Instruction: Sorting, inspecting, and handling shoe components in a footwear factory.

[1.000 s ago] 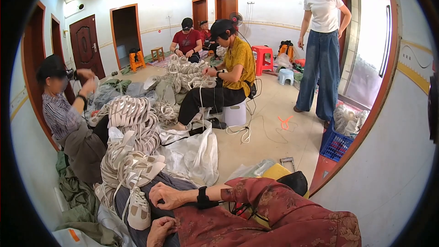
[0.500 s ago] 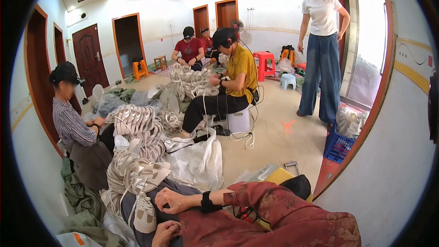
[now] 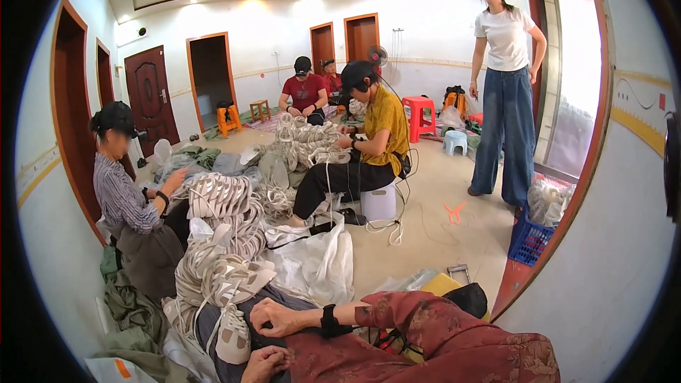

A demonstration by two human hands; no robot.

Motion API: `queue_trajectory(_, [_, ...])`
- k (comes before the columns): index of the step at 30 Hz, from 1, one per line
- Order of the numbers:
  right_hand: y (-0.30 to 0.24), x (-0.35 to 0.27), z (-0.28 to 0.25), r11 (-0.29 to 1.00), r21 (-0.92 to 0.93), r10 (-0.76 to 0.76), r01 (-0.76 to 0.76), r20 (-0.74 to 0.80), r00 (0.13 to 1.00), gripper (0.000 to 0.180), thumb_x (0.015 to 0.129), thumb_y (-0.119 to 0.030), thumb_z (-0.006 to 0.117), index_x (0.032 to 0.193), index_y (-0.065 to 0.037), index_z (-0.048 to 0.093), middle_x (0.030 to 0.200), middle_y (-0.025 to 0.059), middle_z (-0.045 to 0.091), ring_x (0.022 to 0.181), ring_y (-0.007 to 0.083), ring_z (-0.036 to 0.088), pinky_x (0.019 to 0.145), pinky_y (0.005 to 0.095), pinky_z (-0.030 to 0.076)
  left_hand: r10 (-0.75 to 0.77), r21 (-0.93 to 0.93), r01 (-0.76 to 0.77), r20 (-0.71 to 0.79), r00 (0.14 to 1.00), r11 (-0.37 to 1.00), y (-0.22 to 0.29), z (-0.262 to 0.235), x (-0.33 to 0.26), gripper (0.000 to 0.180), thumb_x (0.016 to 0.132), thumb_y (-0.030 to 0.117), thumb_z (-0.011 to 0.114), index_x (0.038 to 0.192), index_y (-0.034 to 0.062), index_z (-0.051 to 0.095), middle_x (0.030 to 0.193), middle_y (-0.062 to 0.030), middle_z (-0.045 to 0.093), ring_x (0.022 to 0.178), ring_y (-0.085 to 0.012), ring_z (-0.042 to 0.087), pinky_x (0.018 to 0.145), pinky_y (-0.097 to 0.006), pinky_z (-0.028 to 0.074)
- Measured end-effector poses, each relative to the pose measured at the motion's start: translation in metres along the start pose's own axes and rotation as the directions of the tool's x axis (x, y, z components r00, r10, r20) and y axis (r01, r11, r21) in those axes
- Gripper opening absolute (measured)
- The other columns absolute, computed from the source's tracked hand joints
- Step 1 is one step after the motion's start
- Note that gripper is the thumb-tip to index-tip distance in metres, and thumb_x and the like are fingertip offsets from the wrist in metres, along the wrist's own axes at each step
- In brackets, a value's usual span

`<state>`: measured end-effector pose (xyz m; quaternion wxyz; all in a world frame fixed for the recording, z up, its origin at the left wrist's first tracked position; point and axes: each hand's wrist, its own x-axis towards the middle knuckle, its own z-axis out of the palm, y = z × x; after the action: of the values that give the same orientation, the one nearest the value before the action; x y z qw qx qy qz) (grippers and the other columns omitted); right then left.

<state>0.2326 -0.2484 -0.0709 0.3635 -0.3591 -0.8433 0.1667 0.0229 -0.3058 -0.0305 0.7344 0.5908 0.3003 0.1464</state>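
Note:
My right hand (image 3: 278, 318), with a black strap at the wrist, rests over the dark grey cloth (image 3: 245, 303) on my lap. Its fingers are curled in, and whatever they may hold is hidden. Just below it, my left hand (image 3: 267, 364) lies at the edge of my red patterned clothing (image 3: 425, 340), fingers bent together; I cannot make out anything in them. To the left of both hands, a beige and white sneaker (image 3: 233, 333) with white laces hangs toe down. More such sneakers (image 3: 237, 278) are stacked beside and beyond it.
A white plastic sack (image 3: 323, 259) spreads beyond my lap. On the left sits a person in a striped shirt (image 3: 128, 195); a person in yellow (image 3: 383, 128) works at a shoe pile (image 3: 305, 142). Someone in white (image 3: 507, 42) stands near a blue basket (image 3: 530, 237). Stools stand farther back.
The whole view has shifted slightly, so the room sits lower and to the right. The striped-shirt person has raised a hand. My hands keep nearly the same pose.

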Motion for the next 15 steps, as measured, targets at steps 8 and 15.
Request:
queue_trajectory(8, [-0.0011, -0.0005, -0.0008, 0.999, 0.050, 0.013, -0.013, 0.011, 1.000, 0.011, 0.075, -0.016, 0.063, 0.070, -0.007, 0.063, 0.086, 0.0005, 0.064, 0.101, 0.0192, 0.058, 0.096, 0.0393, 0.032, 0.006, 0.000, -0.006, -0.008, 1.000, 1.000, 0.0044, 0.0049, -0.0023, 0.022, 0.097, 0.026, 0.057, 0.103, 0.0065, 0.066, 0.093, 0.0013, 0.065, 0.084, -0.0099, 0.061, 0.076, -0.025, 0.048])
queue_trajectory(15, [-0.0008, 0.0005, 0.0000, 0.998, 0.057, 0.023, -0.025, 0.024, 0.999, 0.010, 0.075, -0.016, 0.063, 0.070, -0.008, 0.064, 0.086, 0.0001, 0.065, 0.101, 0.0190, 0.058, 0.095, 0.0385, 0.032, 0.014, -0.020, -0.015, -0.017, 1.000, 1.000, 0.0067, 0.0066, -0.0043, 0.022, 0.097, 0.025, 0.057, 0.102, 0.0053, 0.065, 0.091, 0.0007, 0.063, 0.083, -0.0102, 0.061, 0.076, -0.025, 0.048])
